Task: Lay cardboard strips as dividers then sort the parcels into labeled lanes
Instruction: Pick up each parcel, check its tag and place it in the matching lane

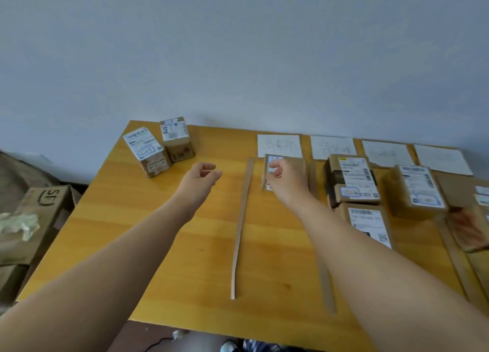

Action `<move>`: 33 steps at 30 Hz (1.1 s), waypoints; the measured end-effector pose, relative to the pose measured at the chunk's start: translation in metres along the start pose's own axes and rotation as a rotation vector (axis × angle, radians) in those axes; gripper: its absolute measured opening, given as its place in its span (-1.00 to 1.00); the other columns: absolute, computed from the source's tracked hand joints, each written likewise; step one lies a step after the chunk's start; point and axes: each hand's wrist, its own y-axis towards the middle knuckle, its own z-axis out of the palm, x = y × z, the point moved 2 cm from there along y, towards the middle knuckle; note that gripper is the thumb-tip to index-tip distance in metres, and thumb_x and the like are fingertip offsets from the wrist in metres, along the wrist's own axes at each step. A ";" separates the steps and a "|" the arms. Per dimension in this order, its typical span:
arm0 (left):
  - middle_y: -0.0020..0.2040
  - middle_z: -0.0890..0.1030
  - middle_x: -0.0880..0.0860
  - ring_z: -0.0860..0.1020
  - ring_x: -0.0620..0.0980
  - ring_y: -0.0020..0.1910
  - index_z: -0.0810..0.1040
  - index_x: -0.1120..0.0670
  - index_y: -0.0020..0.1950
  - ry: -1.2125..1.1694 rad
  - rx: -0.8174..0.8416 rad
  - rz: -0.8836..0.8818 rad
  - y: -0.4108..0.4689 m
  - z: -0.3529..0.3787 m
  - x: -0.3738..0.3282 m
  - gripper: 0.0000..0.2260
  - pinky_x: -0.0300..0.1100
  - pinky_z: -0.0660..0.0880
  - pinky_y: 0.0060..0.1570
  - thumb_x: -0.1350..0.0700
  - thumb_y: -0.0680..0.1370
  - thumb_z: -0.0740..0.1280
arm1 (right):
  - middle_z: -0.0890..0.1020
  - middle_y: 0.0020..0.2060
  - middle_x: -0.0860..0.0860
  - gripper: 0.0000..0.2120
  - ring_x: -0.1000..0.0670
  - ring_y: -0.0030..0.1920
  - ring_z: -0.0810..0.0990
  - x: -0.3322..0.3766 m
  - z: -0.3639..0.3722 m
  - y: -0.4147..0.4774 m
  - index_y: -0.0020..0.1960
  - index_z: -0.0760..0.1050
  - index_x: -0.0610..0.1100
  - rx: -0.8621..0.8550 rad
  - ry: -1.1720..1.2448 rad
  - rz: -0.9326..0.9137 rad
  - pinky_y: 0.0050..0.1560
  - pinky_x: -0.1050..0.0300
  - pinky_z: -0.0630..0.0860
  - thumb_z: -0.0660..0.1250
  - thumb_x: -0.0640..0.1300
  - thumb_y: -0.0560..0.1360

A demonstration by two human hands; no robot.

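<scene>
My right hand (285, 179) is curled over a small brown parcel (297, 164) with a white sticker, at the far end of the first lane on the yellow table (185, 246). My left hand (202, 175) hovers over bare table with its fingers loosely closed on nothing. A long cardboard strip (242, 227) bounds that lane on the left. A second strip (326, 285) lies partly under my right forearm. Paper lane labels (279, 145) (332, 146) line the far edge. Two unsorted parcels (148, 150) (176, 138) stand at the far left corner.
Sorted parcels fill the lanes to the right: a stack (352, 177), a flat one (367, 224), another (418, 190). More strips (455, 259) lie at the right edge. A large cardboard box (45, 211) sits on the floor left of the table. The wall backs the table.
</scene>
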 end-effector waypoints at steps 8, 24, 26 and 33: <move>0.05 0.52 -0.05 0.52 0.01 0.13 0.43 0.03 0.24 -0.067 -0.080 -0.068 0.044 -0.053 0.016 -0.78 -0.01 0.47 0.22 0.03 0.61 0.26 | 0.54 0.07 -0.04 -0.72 -0.03 0.05 0.53 0.041 0.045 0.048 0.28 0.44 -0.07 0.092 0.004 -0.056 -0.02 0.11 0.47 0.23 -0.13 0.57; 0.13 0.54 -0.01 0.51 0.02 0.15 0.46 -0.02 0.16 0.061 0.022 -0.104 0.127 -0.206 0.081 -0.82 0.02 0.45 0.24 -0.01 0.58 0.29 | 0.32 0.41 -0.05 -0.38 -0.04 0.40 0.34 0.128 0.217 0.074 0.45 0.27 -0.09 0.087 -0.063 -0.004 0.35 0.06 0.33 0.41 0.03 0.48; 0.12 0.54 -0.02 0.51 0.02 0.16 0.46 -0.03 0.17 0.073 0.018 -0.105 0.138 -0.222 0.085 -0.81 0.03 0.45 0.26 -0.02 0.58 0.29 | 0.25 0.45 -0.07 -0.27 -0.07 0.45 0.25 0.135 0.239 0.078 0.50 0.18 -0.11 0.114 -0.084 0.005 0.40 0.02 0.28 0.42 0.07 0.45; 0.21 0.52 0.02 0.52 0.01 0.15 0.39 0.00 0.33 0.037 0.073 -0.196 0.173 -0.235 0.109 -0.68 -0.04 0.46 0.22 -0.02 0.59 0.27 | 0.17 0.48 -0.05 -0.06 -0.04 0.48 0.16 0.147 0.289 0.109 0.54 0.06 -0.17 0.070 -0.013 0.078 0.44 0.04 0.20 0.43 0.21 0.39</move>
